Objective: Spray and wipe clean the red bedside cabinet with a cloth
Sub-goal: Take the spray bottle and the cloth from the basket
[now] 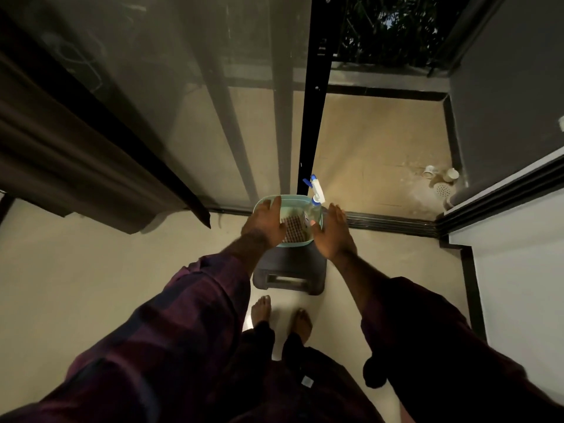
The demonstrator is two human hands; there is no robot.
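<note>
A pale green plastic tub [290, 199] stands on a low dark stool [290, 270] by the balcony door. Inside it lie a checked brown cloth [294, 230] and a clear spray bottle [316, 195] with a white and blue trigger head that sticks up over the far right rim. My left hand [265, 225] lies over the tub's left side with straight fingers. Beside the tub's right wall, my right hand [335, 232] is held flat, fingers extended. Neither hand grips anything. No red bedside cabinet is in view.
A glass sliding door with a black frame [308, 117] rises just behind the stool, and its track [390, 221] crosses the floor. A dark curtain [76, 166] hangs at the left. On the balcony floor beyond lie two small white cups [439, 174] near a drain. My bare feet [282, 315] stand before the stool.
</note>
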